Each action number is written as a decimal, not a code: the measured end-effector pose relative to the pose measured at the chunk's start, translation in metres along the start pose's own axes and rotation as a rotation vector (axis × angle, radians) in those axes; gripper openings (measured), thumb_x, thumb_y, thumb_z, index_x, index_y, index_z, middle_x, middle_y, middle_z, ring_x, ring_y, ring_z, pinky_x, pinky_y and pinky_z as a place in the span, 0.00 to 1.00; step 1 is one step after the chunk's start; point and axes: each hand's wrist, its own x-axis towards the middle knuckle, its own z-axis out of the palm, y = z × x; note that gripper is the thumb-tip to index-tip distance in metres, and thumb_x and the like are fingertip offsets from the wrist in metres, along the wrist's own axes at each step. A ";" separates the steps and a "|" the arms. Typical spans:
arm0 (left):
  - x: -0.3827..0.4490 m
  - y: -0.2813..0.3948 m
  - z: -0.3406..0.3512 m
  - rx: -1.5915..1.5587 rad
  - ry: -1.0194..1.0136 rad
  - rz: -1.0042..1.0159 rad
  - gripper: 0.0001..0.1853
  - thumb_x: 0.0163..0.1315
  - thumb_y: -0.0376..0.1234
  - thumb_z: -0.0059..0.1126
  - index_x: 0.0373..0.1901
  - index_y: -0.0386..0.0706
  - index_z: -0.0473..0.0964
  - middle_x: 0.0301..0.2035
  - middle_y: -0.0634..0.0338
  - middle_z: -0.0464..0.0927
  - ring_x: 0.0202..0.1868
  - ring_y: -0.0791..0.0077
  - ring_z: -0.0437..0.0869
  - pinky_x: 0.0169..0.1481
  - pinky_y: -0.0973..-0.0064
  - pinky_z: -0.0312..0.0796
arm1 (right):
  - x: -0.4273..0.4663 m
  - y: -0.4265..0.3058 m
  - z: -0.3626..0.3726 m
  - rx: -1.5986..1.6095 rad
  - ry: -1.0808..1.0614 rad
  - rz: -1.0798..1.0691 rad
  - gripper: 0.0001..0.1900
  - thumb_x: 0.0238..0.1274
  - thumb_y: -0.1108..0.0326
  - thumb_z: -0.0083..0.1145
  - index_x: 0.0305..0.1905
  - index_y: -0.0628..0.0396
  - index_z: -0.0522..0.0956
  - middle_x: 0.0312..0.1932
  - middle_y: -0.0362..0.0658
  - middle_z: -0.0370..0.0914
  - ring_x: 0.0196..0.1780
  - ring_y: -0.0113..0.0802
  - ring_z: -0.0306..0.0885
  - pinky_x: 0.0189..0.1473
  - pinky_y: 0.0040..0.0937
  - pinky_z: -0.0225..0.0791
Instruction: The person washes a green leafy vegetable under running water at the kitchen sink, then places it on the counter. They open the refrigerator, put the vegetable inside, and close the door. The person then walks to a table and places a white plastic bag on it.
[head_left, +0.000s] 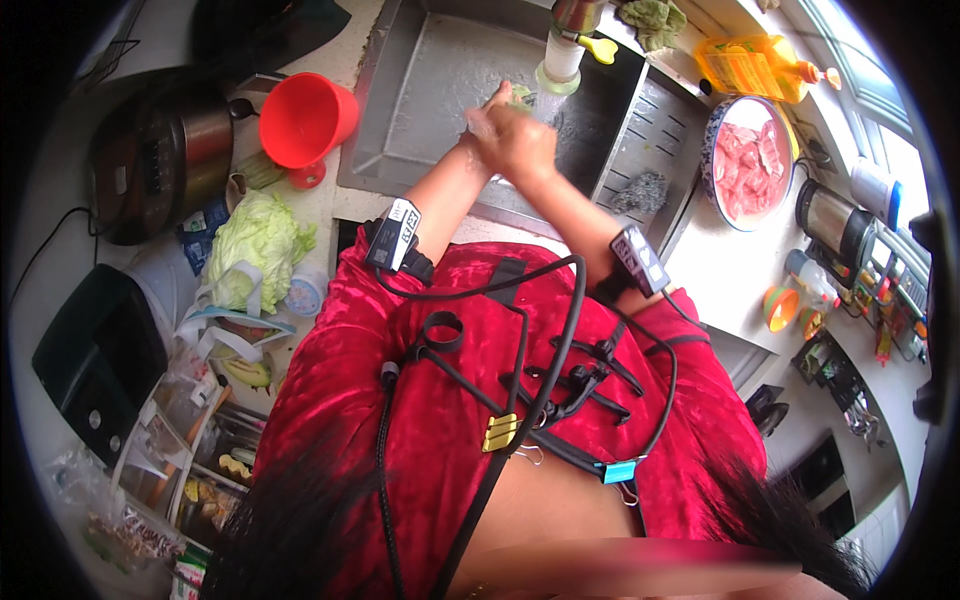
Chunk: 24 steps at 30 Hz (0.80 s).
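My left hand (491, 120) and my right hand (525, 146) are pressed together over the steel sink basin (427, 97), beside the faucet. Water runs from the faucet's spout (561, 64), which carries a small yellow lever. The right hand lies partly over the left, and motion blurs the fingers. Something pale green (519, 94) shows just behind the hands; whether it is held or lies in the basin cannot be told. A ball of steel wool (639, 193) rests on the slotted tray at the sink's right side.
A red plastic cup (304, 120) and a lettuce (255, 244) stand left of the sink. On the right are a bowl of raw meat pieces (750, 169) and an orange bottle of dish soap (750, 67). A rice cooker (161, 157) sits far left.
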 end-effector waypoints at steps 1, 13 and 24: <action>0.005 -0.009 -0.002 0.217 0.037 0.101 0.21 0.72 0.50 0.42 0.51 0.43 0.68 0.45 0.57 0.75 0.43 0.69 0.78 0.49 0.69 0.74 | 0.013 0.011 -0.002 0.007 -0.091 0.120 0.26 0.58 0.37 0.54 0.32 0.52 0.81 0.30 0.49 0.82 0.37 0.54 0.81 0.39 0.47 0.73; -0.004 -0.009 0.009 0.645 -0.225 0.013 0.22 0.71 0.48 0.37 0.50 0.41 0.67 0.46 0.53 0.74 0.46 0.63 0.78 0.54 0.63 0.72 | 0.003 0.014 0.008 0.168 -0.028 0.074 0.18 0.60 0.55 0.58 0.49 0.55 0.78 0.42 0.58 0.79 0.45 0.59 0.77 0.46 0.47 0.70; -0.031 -0.015 0.059 1.105 0.194 0.260 0.24 0.72 0.45 0.45 0.62 0.40 0.64 0.55 0.58 0.74 0.55 0.71 0.77 0.58 0.68 0.72 | 0.022 0.101 -0.006 1.038 -0.392 0.431 0.14 0.60 0.56 0.60 0.44 0.54 0.80 0.39 0.35 0.79 0.43 0.29 0.72 0.47 0.26 0.63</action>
